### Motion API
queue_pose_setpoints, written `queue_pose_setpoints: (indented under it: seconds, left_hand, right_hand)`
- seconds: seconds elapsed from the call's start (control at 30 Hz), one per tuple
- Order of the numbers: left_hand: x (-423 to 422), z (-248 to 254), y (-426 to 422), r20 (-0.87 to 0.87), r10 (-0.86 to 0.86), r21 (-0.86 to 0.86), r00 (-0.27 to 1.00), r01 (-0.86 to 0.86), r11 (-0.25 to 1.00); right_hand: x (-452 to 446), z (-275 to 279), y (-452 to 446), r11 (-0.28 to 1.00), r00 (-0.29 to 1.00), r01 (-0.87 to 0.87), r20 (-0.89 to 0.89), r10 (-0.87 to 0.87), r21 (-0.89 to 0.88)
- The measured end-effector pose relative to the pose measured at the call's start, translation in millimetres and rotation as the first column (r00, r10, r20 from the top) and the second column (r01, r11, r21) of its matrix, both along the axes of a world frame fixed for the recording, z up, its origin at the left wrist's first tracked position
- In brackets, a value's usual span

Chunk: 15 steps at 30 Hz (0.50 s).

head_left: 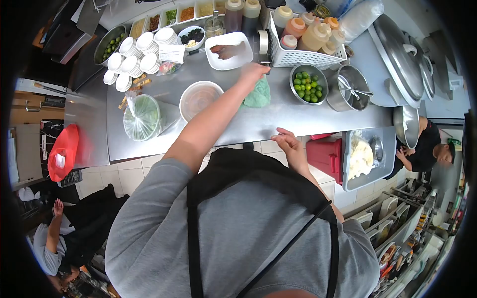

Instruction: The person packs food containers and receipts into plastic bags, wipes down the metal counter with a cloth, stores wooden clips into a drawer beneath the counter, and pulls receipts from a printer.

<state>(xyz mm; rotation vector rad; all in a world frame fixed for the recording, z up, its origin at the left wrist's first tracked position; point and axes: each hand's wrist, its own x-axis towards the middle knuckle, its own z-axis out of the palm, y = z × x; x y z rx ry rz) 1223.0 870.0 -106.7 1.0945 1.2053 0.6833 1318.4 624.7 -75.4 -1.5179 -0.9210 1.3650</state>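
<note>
Kitchen fittings and pale floor tiles surround a long steel tabletop point(318, 118), most crowded along its far side. Toward the far right, a white basket point(303, 60) of sauce bottles stands just beyond a metal bowl point(307, 68) of limes. Left of the basket sits a white tray point(231, 65) with brown food in it; nearer, a round tub point(185, 99) lies partly behind the outstretched left forearm. A green cloth point(257, 94) rests just below the left hand point(253, 73), whose fingers are bent at a small dark-and-white thing point(263, 41) between tray and basket; I cannot tell whether they are clamped on it. The right hand point(292, 146) hovers by the near edge, fingers loosely apart, nothing visible in them. For a sound hold, I would wrap the fingers fully round the dark part, keep the forearm high over the tub, and bring the right hand across to steady it.
</note>
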Motion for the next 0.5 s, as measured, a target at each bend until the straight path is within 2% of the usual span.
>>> queue_pose_setpoints:
  seconds: [0.03,0.07,0.1,0.13,0.2,0.27,0.3,0.33,0.37,0.4,0.43,0.47,0.5]
  left_hand:
    - [3,-9,6,-0.002,0.000,-0.002,1.000,0.000,1.000]
    - [6,-21,16,-0.397,-0.042,0.257,0.917,0.155,0.954]
    - [8,-34,23,-0.723,0.042,0.412,0.689,0.383,0.827]
    - [3,-31,18,-0.725,0.047,0.412,0.688,0.377,0.829]
    - [-11,-9,12,-0.518,0.172,0.548,0.838,0.171,0.819]
    - [-47,8,25,-0.213,0.094,0.641,0.973,0.067,0.765]
    - [-70,24,32,-0.141,0.095,0.418,0.986,-0.028,0.908]
    - [-100,39,24,0.164,0.114,0.218,0.980,-0.149,0.965]
    - [-128,48,19,0.178,0.150,0.185,0.973,-0.183,0.966]
    - [-155,51,11,0.259,0.205,0.141,0.944,-0.247,0.959]
    - [-180,47,6,0.258,0.288,0.098,0.922,-0.321,0.942]
    - [-200,37,2,0.256,0.368,0.056,0.894,-0.393,0.918]
    - [-217,25,0,0.255,0.385,0.062,0.887,-0.412,0.909]
  right_hand:
    - [1,0,1,1.000,1.000,0.000,-0.002,0.000,-0.002]
    - [3,0,5,1.000,0.999,0.016,0.028,-0.016,0.007]
    - [4,0,9,0.999,0.998,0.029,0.059,-0.030,0.017]
    - [2,4,11,0.999,0.997,0.026,0.076,-0.029,0.039]
    - [-1,8,15,0.999,0.995,0.005,0.102,-0.009,0.042]
    - [-7,10,19,0.999,0.992,-0.025,0.124,0.021,0.034]
    - [-12,9,25,0.997,0.993,-0.045,0.111,0.037,0.069]
    - [-20,8,33,0.992,0.994,-0.064,0.096,0.054,0.107]
    - [-28,3,44,0.991,0.993,-0.084,0.089,0.075,0.108]
    - [-38,-5,57,0.962,0.976,-0.207,0.113,0.189,0.178]
    - [-49,-10,68,0.914,0.944,-0.324,0.144,0.296,0.245]
    - [-62,-11,77,0.905,0.939,-0.342,0.142,0.315,0.252]
    - [-75,-11,84,0.895,0.912,-0.409,0.119,0.393,0.177]
